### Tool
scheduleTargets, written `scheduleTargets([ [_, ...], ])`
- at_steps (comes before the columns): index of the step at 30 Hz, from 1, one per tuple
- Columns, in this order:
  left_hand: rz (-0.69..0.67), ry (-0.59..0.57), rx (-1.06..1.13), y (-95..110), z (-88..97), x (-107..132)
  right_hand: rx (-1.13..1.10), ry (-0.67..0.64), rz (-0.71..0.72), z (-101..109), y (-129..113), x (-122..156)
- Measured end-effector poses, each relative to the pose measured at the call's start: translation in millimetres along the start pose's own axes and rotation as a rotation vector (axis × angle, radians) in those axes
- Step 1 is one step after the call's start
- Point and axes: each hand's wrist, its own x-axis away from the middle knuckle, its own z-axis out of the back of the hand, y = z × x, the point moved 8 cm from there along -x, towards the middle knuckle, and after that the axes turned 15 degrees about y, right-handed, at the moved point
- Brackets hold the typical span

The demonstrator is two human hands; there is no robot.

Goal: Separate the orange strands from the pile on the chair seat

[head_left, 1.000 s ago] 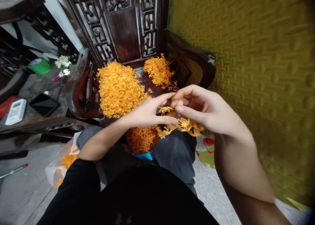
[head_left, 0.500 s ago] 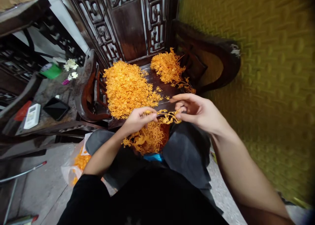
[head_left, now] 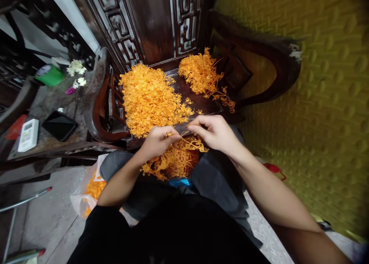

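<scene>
My left hand is closed, thumb and forefinger pinching a thin orange flower sprig above my lap. My right hand pinches at the sprig's stem close to the left fingertips. The sprig's loose branches hang below the right fingers. Under both hands, between my knees, lies a tangle of orange stems. Beyond them, a large heap of small orange blossoms covers the left part of the dark wooden chair seat. A smaller bunch of orange sprigs lies at the seat's back right.
On the wooden side table at left are a white remote, a black phone, a green roll and white flowers. A plastic bag of orange pieces sits on the floor. The chair's curved arm rises at right.
My right hand has moved left toward my left hand, and its spread fingers have closed into a pinch. The view has shifted slightly, and a red object now shows beside my right forearm.
</scene>
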Motion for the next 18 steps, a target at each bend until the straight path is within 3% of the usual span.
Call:
scheduleTargets([
  [3, 0.188, 0.050, 0.070, -15, 20.4, 3, -0.019, 0.384, -0.172, 56, 35, -13],
  [4, 0.229, 0.073, 0.100, -18, 25.9, 4, -0.065, 0.406, -0.261, 65, 47, -13],
  [7, 0.256, 0.099, 0.151, -20, 31.3, 4, -0.199, 0.184, -0.319, 54, 53, -8],
  [12, 0.260, 0.104, 0.174, -18, 27.0, 2, -0.423, -0.044, -0.231, -1, 30, 15],
  [18, 0.232, 0.091, 0.162, -14, 21.6, 1, -0.310, -0.335, -0.202, -44, 15, 30],
])
